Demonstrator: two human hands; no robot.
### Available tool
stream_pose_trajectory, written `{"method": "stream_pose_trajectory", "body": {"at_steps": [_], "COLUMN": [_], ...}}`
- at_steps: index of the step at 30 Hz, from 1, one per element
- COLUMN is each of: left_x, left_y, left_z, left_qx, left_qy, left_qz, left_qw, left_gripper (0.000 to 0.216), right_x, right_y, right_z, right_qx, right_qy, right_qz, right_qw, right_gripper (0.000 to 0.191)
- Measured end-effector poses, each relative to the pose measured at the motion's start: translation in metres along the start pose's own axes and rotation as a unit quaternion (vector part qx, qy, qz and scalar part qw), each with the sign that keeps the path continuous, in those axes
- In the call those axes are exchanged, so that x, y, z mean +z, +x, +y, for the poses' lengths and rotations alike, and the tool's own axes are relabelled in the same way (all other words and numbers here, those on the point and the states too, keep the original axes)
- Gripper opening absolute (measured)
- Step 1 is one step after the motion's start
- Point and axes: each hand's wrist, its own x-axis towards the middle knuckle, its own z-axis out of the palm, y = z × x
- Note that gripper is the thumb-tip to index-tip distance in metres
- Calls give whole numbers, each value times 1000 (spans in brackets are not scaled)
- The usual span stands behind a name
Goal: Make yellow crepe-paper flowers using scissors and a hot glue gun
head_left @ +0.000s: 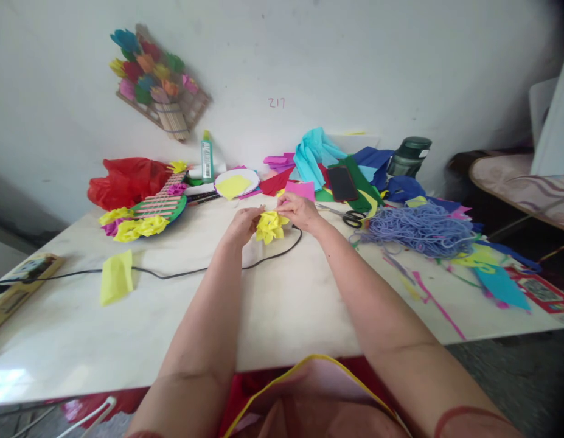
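Note:
A yellow paper flower (270, 227) with pointed, folded petals is held between my two hands over the middle of the table. My left hand (243, 225) grips its left edge, fingers closed. From the upper right, my right hand (299, 211) pinches the flower's top edge between thumb and fingers. Just behind my right hand lies a pink paper square (300, 190). Scissors (350, 217) with black handles rest to the right of it. A yellow paper strip (116, 277) lies flat at the left. My fingertips partly hide the flower's far side.
A decorated board with yellow flowers (140, 230) sits at the left back. Behind my hands are a white plate (254, 176), a glue bottle (207, 158) and a phone (342, 184). Blue yarn (421, 230) is heaped at right. A black cable (181, 275) crosses the table from a power strip (24, 292).

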Motion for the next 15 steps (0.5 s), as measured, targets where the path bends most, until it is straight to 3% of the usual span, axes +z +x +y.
{"method": "stream_pose_trajectory", "body": {"at_steps": [15], "left_x": [-5], "left_y": [1], "left_z": [1], "left_qx": [24], "left_qy": [71], "left_qz": [-8], "left_qw": [997], "left_gripper": [31], "right_x": [5], "right_y": [2], "right_z": [5], "right_qx": [20], "right_qy": [29], "right_qz": [-18], "right_qw": [999], "right_gripper": [23]}}
